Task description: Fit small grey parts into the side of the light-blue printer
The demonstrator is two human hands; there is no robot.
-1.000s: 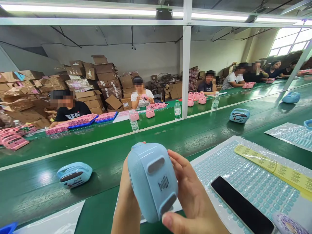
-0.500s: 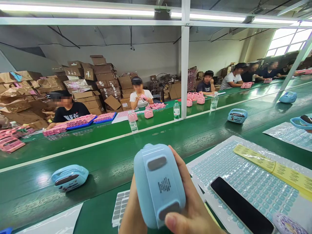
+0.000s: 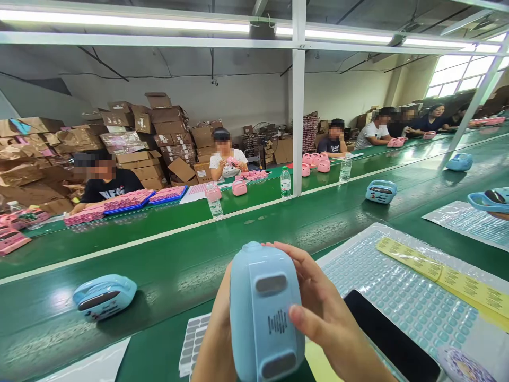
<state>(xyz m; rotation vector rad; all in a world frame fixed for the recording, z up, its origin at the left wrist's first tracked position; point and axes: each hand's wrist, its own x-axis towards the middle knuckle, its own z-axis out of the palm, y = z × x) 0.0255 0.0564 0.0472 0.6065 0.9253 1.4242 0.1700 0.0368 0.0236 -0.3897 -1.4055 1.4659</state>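
Held between both hands is a light-blue portable speaker [image 3: 264,313], its base turned toward me. Two grey oval pads and a block of dark printed text show on that base. My right hand [image 3: 330,313] grips the right side, with its thumb pressed by the text and its fingers around the far edge. My left hand [image 3: 222,313] supports the left side; most of its fingers are hidden behind the speaker. To the right lies a sheet of clear blue stickers [image 3: 401,297] under yellow label strips [image 3: 441,273] and a black phone [image 3: 392,334].
Similar blue speakers stand on the green conveyor belt: one at left [image 3: 105,297], one farther right [image 3: 380,192]. Grey pad stickers [image 3: 193,339] lie beside my left forearm. A white post [image 3: 298,116] rises beyond the belt. Co-workers sit across with pink units [image 3: 239,187] and bottles [image 3: 285,182].
The speaker has turned slightly and come a little lower and to the right. My right thumb has moved up from the lower grey pad to the printed text.
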